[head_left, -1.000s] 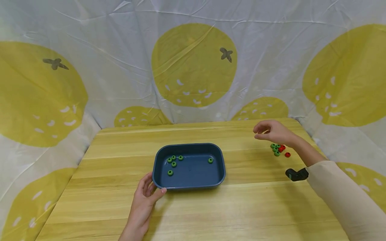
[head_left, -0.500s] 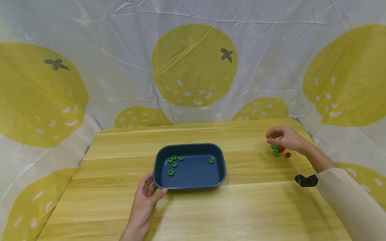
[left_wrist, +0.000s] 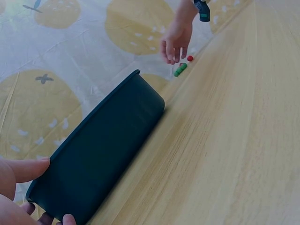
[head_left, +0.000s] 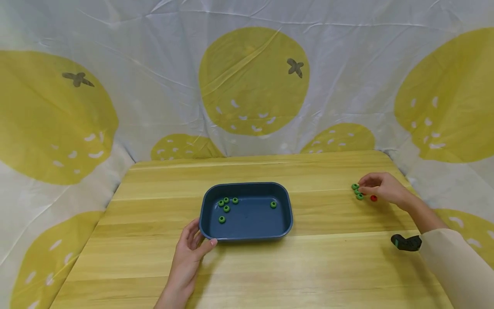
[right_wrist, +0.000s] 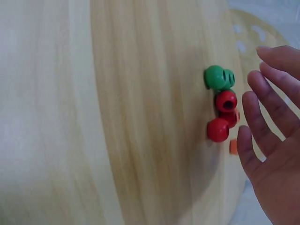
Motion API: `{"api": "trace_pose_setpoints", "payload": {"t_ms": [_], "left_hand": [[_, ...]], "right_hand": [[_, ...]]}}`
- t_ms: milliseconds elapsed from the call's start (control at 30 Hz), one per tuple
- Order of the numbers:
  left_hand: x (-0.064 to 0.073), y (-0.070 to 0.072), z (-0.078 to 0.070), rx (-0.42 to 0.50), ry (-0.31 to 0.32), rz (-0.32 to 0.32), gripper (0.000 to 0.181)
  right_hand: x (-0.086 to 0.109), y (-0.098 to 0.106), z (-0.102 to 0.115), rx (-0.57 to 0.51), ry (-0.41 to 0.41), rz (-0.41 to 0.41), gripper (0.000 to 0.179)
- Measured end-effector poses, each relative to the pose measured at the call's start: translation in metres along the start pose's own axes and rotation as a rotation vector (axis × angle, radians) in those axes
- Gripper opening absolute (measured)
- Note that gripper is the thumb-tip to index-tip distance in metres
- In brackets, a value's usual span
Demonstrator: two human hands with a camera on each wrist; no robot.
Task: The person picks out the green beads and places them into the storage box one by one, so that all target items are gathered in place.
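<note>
My left hand grips the near left corner of a dark blue plastic tray, its thumb at the rim and its fingers against the outer side. Several green beads with holes lie in the tray, most toward the left and one at the right. Far to the right, my right hand hovers close over a small group of beads, fingers slightly bent and nothing between them. Green beads and a red bead show beside it. The right wrist view shows more red beads under the fingertips.
A wooden table bears the tray and the beads. Orange pieces lie just behind the red beads. A white cloth with yellow fruit prints hangs at the back and sides. A black band is on the right wrist.
My right hand has moved right and down to the bead group, now covering some of the beads. The left hand keeps its grip on the tray. The head view has shifted slightly.
</note>
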State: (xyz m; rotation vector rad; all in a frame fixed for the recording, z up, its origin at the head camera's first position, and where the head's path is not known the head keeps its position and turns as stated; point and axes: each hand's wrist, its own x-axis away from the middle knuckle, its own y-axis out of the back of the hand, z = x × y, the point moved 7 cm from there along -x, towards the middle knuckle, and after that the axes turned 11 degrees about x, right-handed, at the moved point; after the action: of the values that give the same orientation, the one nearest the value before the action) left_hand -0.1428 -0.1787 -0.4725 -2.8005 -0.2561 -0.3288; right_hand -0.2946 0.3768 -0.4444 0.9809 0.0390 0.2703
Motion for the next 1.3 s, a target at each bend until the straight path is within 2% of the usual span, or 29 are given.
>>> {"api": "trace_pose_setpoints", "payload": {"t_ms": [267,600,900,1300], "left_hand": [[-0.001,0.0,0.001,-0.004,0.005,0.0,0.08],[-0.001,0.0,0.001,-0.005,0.004,0.002,0.08],[0.0,0.0,0.0,-0.019,0.01,-0.001,0.08],[0.0,0.0,0.001,-0.002,0.006,0.009,0.08]], "right_hand": [[0.007,-0.008,-0.012,-0.023,-0.024,0.0,0.032],[0.014,-0.012,-0.014,-0.004,-0.022,-0.025,0.034],[0.015,-0.016,-0.015,0.105,0.007,-0.062,0.031],[0.012,-0.026,-0.022,0.13,-0.017,-0.045,0.037]]}}
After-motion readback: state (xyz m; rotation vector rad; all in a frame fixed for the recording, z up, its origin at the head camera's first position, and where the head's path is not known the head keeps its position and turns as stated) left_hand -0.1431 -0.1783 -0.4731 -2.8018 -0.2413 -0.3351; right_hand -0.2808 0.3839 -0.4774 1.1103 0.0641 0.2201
